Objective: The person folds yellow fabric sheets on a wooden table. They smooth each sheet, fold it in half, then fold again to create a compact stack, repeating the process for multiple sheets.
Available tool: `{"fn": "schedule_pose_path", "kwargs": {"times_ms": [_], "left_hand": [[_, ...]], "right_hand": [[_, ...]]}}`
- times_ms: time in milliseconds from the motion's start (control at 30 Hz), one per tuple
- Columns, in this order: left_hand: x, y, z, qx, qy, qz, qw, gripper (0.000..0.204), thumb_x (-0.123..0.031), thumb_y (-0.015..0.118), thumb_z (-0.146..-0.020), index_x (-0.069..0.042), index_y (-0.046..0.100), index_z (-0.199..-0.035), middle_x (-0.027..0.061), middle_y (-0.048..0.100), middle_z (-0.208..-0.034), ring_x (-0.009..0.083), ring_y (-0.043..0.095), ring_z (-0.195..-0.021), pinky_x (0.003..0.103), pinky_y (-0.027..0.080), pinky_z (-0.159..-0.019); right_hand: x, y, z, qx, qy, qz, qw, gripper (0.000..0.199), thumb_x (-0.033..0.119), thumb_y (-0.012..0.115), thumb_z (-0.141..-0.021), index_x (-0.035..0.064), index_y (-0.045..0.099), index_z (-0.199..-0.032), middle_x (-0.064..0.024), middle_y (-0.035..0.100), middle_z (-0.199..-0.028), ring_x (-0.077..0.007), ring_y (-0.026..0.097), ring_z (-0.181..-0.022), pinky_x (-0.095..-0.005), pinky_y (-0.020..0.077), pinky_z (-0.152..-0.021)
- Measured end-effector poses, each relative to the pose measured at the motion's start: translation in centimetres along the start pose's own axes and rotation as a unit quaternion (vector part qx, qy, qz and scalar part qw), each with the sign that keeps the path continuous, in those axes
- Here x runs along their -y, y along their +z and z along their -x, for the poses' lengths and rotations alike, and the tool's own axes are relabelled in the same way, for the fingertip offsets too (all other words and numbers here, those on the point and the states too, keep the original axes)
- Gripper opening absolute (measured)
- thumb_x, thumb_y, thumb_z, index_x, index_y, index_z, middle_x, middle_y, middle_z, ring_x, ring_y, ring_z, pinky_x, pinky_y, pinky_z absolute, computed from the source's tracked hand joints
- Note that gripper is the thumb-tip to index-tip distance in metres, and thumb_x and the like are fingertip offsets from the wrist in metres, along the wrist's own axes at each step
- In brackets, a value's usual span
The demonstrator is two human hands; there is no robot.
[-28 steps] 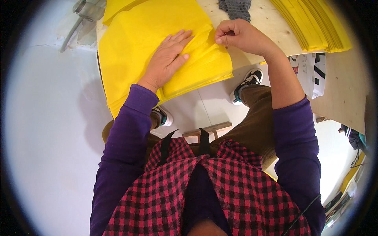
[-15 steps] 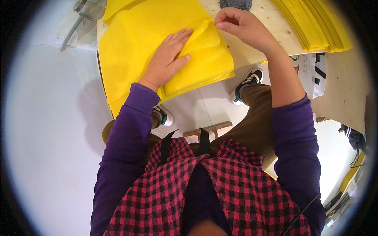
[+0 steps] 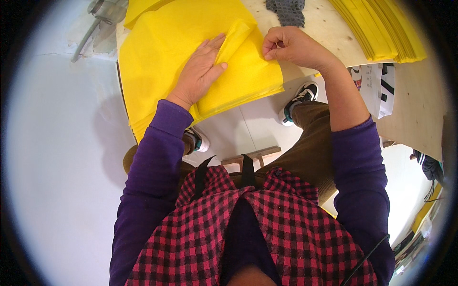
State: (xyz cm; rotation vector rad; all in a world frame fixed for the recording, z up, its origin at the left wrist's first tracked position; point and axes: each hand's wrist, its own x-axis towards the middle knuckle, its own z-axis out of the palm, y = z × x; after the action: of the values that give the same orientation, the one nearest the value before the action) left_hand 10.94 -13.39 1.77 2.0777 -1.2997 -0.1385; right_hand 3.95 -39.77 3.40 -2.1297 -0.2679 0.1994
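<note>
Head view: your left hand [image 3: 200, 74] lies flat, fingers spread, on the yellow sheets [image 3: 157, 52] (top one lifted), right hand [image 3: 291, 45] fingers pinching its edge.

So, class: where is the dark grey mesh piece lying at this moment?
In the head view, the dark grey mesh piece lies at the top edge on the wooden tabletop, just beyond the right hand, between the yellow sheets and the yellow stack.

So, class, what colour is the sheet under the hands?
Bright yellow sheet, seen in the head view.
</note>
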Motion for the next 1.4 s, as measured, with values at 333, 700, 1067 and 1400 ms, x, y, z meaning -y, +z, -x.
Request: {"fn": "schedule_pose_path", "kwargs": {"times_ms": [333, 700, 1067, 1400], "left_hand": [[-0.6, -0.2, 0.0, 0.000, -0.003, 0.009, 1.000, 0.051, -0.027, 0.045, -0.091, 0.002, 0.044, -0.133, 0.0198, 0.041, -0.143, 0.0344, 0.033, -0.135, 0.045, 0.019, -0.115], [-0.5, -0.3, 0.1, 0.002, 0.002, -0.001, 1.000, 0.050, -0.027, 0.044, -0.091, 0.000, 0.046, -0.133, 0.0186, 0.041, -0.143, 0.0326, 0.033, -0.135, 0.044, 0.020, -0.115], [-0.7, -0.2, 0.1, -0.002, -0.010, -0.012, 1.000, 0.052, -0.028, 0.043, -0.091, 0.001, 0.044, -0.134, 0.0185, 0.041, -0.143, 0.0337, 0.034, -0.134, 0.044, 0.019, -0.115], [-0.2, 0.0, -0.1, 0.004, 0.008, -0.005, 1.000, 0.052, -0.029, 0.043, -0.091, 0.001, 0.045, -0.134, 0.0197, 0.042, -0.142, 0.0343, 0.035, -0.134, 0.044, 0.019, -0.115]], "right_hand": [[-3.4, -1.8, -0.6, -0.276, 0.006, 0.090, 0.957, 0.019, 0.019, 0.070, -0.083, 0.0077, 0.067, -0.097, -0.0009, 0.061, -0.086, -0.0120, 0.056, -0.080, -0.0266, 0.0460, -0.071], [-6.6, -2.4, -3.3, -0.264, 0.146, 0.292, 0.908, 0.027, 0.037, 0.056, -0.090, 0.0127, 0.067, -0.096, -0.0096, 0.066, -0.093, -0.0334, 0.063, -0.087, -0.0455, 0.0505, -0.075], [-1.2, -1.3, 1.5, -0.184, 0.102, 0.182, 0.961, 0.034, 0.039, 0.062, -0.086, 0.0056, 0.068, -0.083, -0.0091, 0.062, -0.070, -0.0239, 0.060, -0.064, -0.0354, 0.0469, -0.061], [-1.4, 0.6, 0.7, -0.026, 0.002, -0.062, 0.998, 0.008, 0.005, 0.069, -0.081, 0.0033, 0.064, -0.087, 0.0033, 0.057, -0.077, -0.0065, 0.052, -0.073, -0.0219, 0.0429, -0.067]]}}
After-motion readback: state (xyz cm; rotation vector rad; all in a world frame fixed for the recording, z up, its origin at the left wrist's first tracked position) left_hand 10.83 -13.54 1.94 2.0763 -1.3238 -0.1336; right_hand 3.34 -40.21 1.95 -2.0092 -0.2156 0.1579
